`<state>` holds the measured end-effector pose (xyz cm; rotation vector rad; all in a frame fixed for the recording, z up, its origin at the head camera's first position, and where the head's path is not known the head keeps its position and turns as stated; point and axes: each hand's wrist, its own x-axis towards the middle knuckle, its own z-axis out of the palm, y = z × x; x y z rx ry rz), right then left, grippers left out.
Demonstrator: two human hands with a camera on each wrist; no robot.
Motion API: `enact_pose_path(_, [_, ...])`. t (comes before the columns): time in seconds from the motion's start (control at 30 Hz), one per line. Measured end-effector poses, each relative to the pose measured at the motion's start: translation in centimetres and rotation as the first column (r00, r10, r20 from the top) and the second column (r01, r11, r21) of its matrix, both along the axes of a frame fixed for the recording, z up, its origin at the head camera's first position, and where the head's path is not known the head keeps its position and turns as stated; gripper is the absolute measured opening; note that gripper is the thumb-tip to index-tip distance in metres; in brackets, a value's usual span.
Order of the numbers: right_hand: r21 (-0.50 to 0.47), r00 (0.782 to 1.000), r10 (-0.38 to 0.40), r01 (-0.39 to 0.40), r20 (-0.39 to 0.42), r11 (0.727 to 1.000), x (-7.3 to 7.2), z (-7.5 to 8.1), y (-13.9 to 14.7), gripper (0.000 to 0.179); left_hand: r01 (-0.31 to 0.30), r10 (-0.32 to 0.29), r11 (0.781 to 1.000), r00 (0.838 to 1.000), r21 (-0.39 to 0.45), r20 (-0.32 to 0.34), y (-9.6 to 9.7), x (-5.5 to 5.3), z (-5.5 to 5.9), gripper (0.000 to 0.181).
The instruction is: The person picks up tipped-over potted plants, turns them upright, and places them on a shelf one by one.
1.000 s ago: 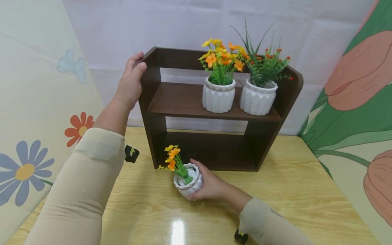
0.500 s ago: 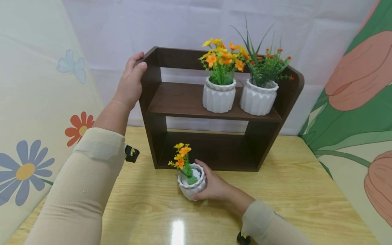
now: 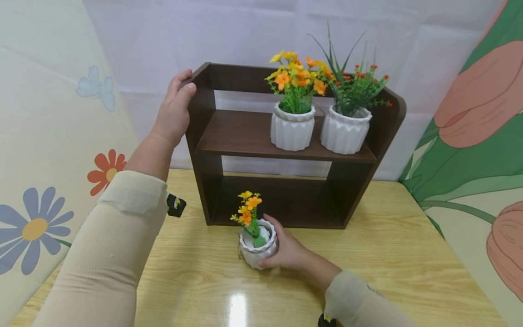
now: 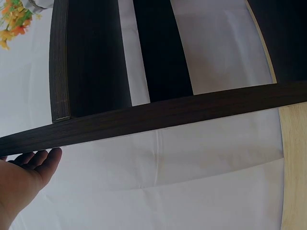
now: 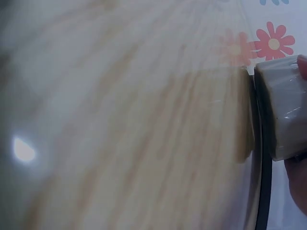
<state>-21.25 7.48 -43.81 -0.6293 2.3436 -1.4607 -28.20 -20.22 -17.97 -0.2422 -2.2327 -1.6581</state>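
Note:
In the head view my right hand (image 3: 286, 250) grips a small white fluted flowerpot (image 3: 255, 256) from its right side, thumb in front and fingers behind. A short sprig of orange and yellow artificial flowers (image 3: 247, 209) stands in it, leaning slightly left. The right wrist view shows only part of the white pot (image 5: 290, 115) at its right edge. My left hand (image 3: 173, 111) holds the upper left side of a dark brown two-tier wooden shelf (image 3: 241, 131). The left wrist view has my left fingers (image 4: 50, 165) against the shelf's side panel (image 4: 158, 117).
Two more white pots stand on the upper tier: one with orange-yellow flowers (image 3: 292, 129), one with grassy leaves and red blooms (image 3: 345, 131). The shelf stands on a wood-grain table (image 3: 408, 263) against a pale cloth backdrop (image 3: 245, 32), between flower-printed panels (image 3: 482, 136).
My right hand has moved the flowerpot a little to the right in front of the shelf, and its flowers stand more upright. My left hand has stayed on the shelf's side.

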Motion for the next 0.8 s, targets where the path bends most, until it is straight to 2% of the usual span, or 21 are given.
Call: enact_pose_path(0.8, [-0.054,1.000,-0.022,0.021,-0.006,0.998,0.50,-0.92,0.73,0.118,0.000,0.000,1.000,1.000,0.001,0.012,0.02,0.05,-0.05,0.051])
